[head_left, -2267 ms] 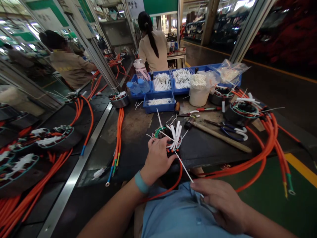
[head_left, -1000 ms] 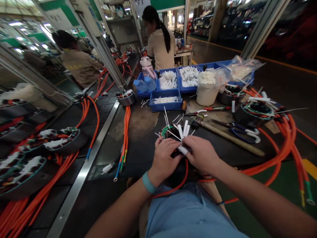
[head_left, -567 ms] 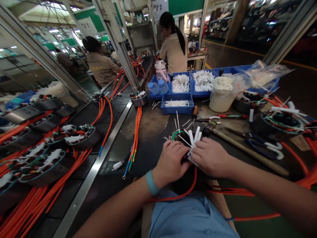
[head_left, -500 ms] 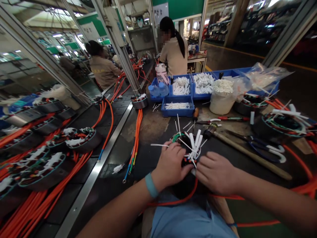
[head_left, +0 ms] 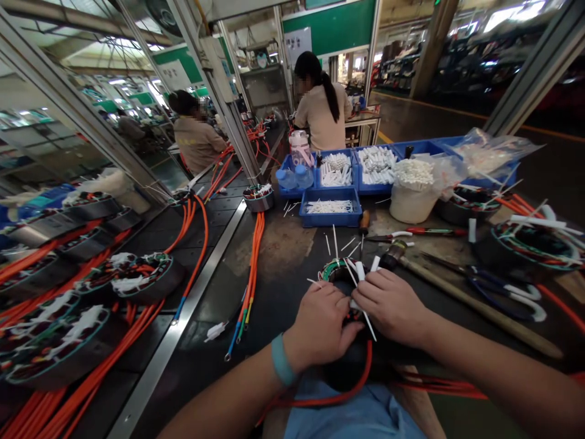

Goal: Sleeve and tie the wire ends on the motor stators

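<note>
A round motor stator (head_left: 336, 268) with green and coloured wires on top is in front of my body, a red-orange lead curving out below it. Thin white strips and wider white sleeves (head_left: 361, 271) stick up from its windings. My left hand (head_left: 322, 320) wraps over its near left side, fingers curled and thumb towards the middle. On the right side, my right hand (head_left: 388, 303) is closed round the white sleeves at the windings. A thin white strip (head_left: 370, 326) slants down beneath its fingers. Both hands hide most of the stator's near side.
Blue bins (head_left: 329, 207) of white sleeves and strips stand behind, beside a white tub (head_left: 412, 189). A mallet (head_left: 475, 305), pliers (head_left: 503, 286) and a screwdriver (head_left: 363, 225) lie to the right. More stators (head_left: 141, 277) with orange leads fill the left. Two co-workers sit beyond.
My right hand has moved up from the stator's near edge onto the white sleeves, which now lean behind its fingers. My left hand stays on the stator. The view has shifted slightly.
</note>
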The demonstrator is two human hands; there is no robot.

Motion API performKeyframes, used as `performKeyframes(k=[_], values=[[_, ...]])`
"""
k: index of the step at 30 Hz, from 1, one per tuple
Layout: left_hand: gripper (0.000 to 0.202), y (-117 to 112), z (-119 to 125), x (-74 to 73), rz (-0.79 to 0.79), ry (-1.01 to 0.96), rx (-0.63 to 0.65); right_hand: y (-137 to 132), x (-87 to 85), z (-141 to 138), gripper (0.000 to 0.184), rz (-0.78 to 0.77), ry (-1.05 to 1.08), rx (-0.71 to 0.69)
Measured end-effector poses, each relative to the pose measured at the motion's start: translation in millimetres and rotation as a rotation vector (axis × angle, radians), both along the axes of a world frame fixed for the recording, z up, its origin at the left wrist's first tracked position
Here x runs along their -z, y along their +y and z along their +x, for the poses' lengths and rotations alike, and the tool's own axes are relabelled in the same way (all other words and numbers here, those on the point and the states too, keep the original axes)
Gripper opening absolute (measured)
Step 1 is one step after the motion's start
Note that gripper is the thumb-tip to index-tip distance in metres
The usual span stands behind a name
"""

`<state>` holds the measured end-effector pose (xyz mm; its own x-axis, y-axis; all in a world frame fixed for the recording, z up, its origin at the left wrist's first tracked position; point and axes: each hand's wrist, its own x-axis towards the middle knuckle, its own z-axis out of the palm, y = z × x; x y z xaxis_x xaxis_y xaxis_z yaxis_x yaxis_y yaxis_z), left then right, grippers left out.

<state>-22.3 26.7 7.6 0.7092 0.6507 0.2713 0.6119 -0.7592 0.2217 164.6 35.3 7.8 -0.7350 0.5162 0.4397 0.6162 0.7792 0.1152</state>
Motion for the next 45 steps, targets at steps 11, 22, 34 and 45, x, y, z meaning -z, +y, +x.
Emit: performKeyframes(k=[11, 22, 34, 45], values=[[0.06, -24, 12, -3.7, -0.053, -0.089, -0.155, 7, -13.0, -11, 0.017, -0.271, 0.105, 0.191], [0.049, 3, -36, -16.2, -0.155, 0.044, 0.056, -52, 39.8, 13, 0.033, -0.782, 0.901, 0.315], [0.032, -29, -9, -3.0, -0.091, -0.221, -0.224, -13, -8.7, 13, 0.018, -0.706, 0.639, 0.136], [0.029, -17, -13, -12.7, -0.3, -0.229, -0.224, 3, -9.3, 5, 0.02, -0.912, 0.733, 0.074]])
